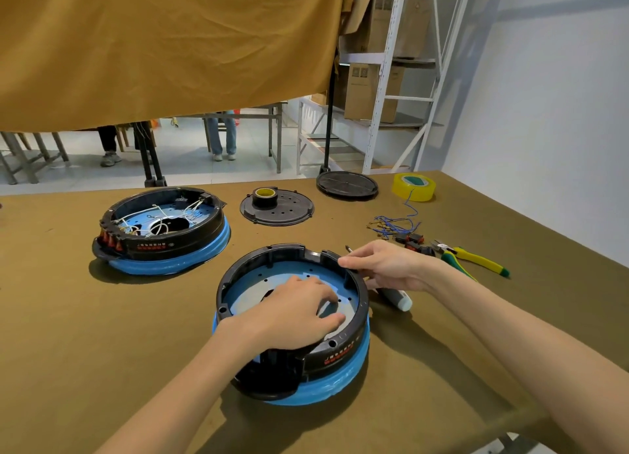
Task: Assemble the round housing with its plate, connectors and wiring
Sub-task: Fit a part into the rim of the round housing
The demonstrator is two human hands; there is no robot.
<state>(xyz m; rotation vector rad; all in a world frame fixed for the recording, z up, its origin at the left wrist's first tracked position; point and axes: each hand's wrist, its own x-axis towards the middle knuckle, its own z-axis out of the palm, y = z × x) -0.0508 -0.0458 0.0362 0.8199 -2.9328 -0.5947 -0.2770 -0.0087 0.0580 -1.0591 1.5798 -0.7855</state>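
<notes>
- The round housing [292, 321] sits open side up on the brown table [102, 351], right under both hands, its black ring riding on a blue-wrapped base.
- The left hand [299, 312] reaches inside it, fingers spread and lying flat on the blue-filmed plate [272, 278]; it seems to be pressing or turning the plate into its seat, pinching nothing.
- The right hand [381, 266] rests on the far right rim, fingertips curled over the black edge to steady it.
- Judged from this, the work is early: the plate is in, but no wires or connectors show inside this housing.
- The wired housing [163, 230], beyond the left hand, shows white leads and red switches fitted, likely the finished look.
- The loose blue wires [396, 224] and switches [413, 241] lie just beyond the right hand, not yet fitted.
- Being round, the housing has no long axis in plan; its axis stands upright, and its black handle-like lug [269, 375] points toward the person, below the left wrist.
</notes>
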